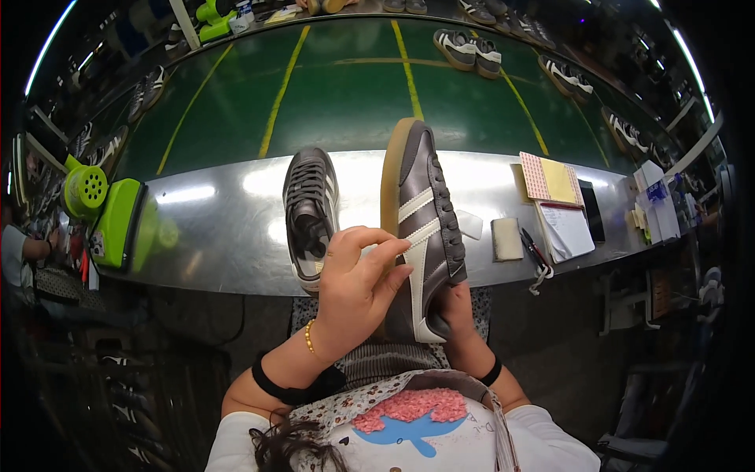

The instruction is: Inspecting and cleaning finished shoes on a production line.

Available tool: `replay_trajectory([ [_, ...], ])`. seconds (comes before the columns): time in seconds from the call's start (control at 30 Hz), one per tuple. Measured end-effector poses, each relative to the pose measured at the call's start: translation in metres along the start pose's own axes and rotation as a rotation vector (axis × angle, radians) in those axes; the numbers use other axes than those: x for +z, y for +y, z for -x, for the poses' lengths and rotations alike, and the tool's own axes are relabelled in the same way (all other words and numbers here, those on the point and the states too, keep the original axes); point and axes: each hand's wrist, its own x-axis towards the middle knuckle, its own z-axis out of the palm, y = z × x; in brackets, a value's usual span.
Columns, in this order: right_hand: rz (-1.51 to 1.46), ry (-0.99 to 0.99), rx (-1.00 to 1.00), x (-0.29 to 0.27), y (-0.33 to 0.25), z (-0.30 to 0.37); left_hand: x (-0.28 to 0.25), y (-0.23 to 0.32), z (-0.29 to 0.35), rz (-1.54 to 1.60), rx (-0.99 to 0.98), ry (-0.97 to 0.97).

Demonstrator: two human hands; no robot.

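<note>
- White shirt (346, 450), with blue and pink print on it, is nearest, and beside it on the left hang some strands of dark hair (295, 452).
- Left hand (358, 275), with a yellow bead bracelet (309, 336) at its wrist, is half curled; its thumb and forefinger come near together in front of the raised sneaker's white stripes. I cannot tell whether the tips pinch something.
- Right hand (458, 307) is at the heel of this sneaker and supports it; most of its fingers are hidden, so how far they close I cannot tell.
- Raised sneaker (421, 181), dark grey with gum-coloured sole, is held above the table's near edge, toe pointing away, sole turned to the left.
- Second sneaker (308, 185), of similar look, stands upright on the metal table (212, 244), to the left of the raised one.
- On the table's right part are a pale block (507, 240), a pen (535, 248), a notepad (568, 236) and a dark phone (591, 211).
- Lime-green device (119, 224) is at the table's left end.
- Beyond the table, a green surface (346, 102) with yellow lines carries a pair of sneakers (469, 53).
</note>
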Motion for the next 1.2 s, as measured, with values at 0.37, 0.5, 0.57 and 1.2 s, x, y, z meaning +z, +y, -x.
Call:
replay_trajectory([
  [0.37,0.378,0.041,-0.142,0.017,-0.003,0.003,0.014,0.0,0.002,-0.009,-0.014,0.115],
  [0.5,0.477,0.048,-0.188,0.02,-0.004,0.004,0.013,-0.001,0.005,-0.022,-0.025,0.121],
  [0.57,0.51,0.047,-0.198,0.021,-0.005,0.004,0.011,-0.002,0.006,-0.025,-0.006,0.103],
  [1.2,0.323,0.033,-0.139,0.016,-0.004,0.006,-0.002,0.0,0.008,0.035,0.023,-0.174],
])
